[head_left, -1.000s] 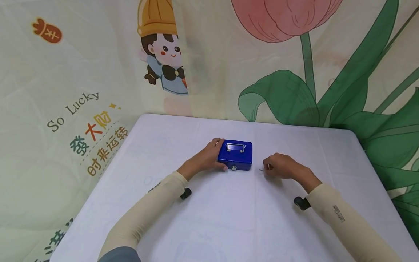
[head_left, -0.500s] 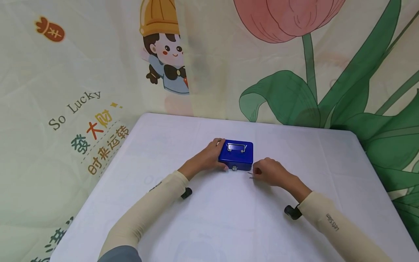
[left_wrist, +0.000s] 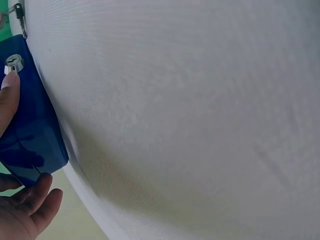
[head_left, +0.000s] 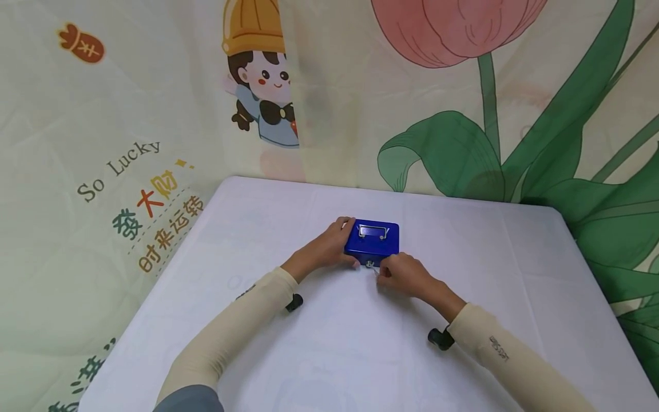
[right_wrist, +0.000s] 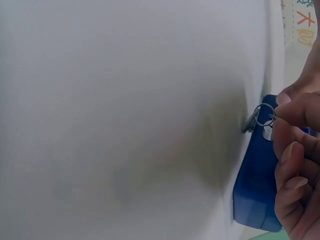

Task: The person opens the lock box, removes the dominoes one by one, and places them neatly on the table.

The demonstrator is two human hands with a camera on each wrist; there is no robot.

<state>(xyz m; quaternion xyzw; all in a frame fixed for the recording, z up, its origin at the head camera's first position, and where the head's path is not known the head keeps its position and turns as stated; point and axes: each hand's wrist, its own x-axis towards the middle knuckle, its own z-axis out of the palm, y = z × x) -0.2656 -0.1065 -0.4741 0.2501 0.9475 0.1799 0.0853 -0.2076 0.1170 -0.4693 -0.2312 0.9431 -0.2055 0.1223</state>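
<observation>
A blue cash box (head_left: 372,245) with a folding metal handle on its lid sits on the white table. My left hand (head_left: 329,246) grips its left side, with the thumb at the front beside the silver lock (left_wrist: 13,63) and the other fingers around the back. At the box's front right corner, my right hand (head_left: 404,274) pinches a small key (right_wrist: 274,116) between thumb and forefinger. A second key (left_wrist: 20,14) with a dark head dangles from the metal ring (right_wrist: 265,114). In the left wrist view the keys are apart from the lock, whose slot shows.
White cloth covers the table (head_left: 309,343), whose far edge lies behind the box. A printed curtain (head_left: 340,114) hangs beyond it. Each forearm carries a dark wrist camera (head_left: 441,339) close above the tabletop.
My right hand has moved left with the keys, from right of the box to the front beside the lock. The left hand and the box have stayed put.
</observation>
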